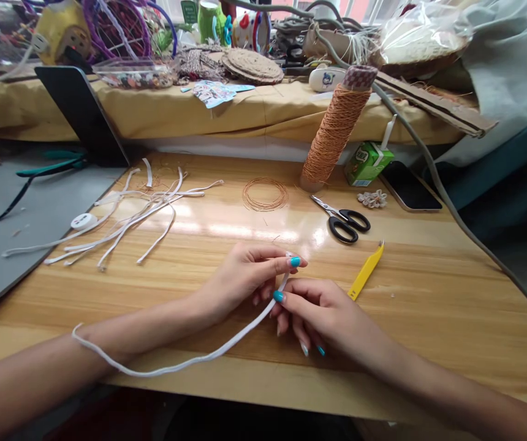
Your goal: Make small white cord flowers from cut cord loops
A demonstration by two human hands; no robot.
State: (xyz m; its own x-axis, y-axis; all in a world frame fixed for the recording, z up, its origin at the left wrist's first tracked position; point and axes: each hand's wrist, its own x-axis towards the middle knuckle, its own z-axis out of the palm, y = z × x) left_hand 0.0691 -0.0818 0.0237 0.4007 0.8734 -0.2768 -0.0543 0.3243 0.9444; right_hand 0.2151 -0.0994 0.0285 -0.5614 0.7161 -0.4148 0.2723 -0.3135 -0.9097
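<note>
A white cord (227, 344) runs between my two hands above the wooden table. My left hand (257, 269) pinches its upper end between thumb and fingers. Just below, my right hand (314, 306) grips the same cord between thumb and forefinger, its other fingers curled loosely beneath. From there the cord's free end curves down to the left and crosses my left forearm. A yellow craft tool with a metal tip (366, 271) lies beside my right hand, partly hidden by it. Black-handled scissors (342, 219) rest farther back.
Several loose white cords (139, 211) lie at the left by a small round white item (83, 221). Coiled thin orange cord (266, 195), a wound orange spool (334, 135), a green drink carton (368, 163) and a phone (411, 187) are behind. A tablet (82, 116) leans at back left.
</note>
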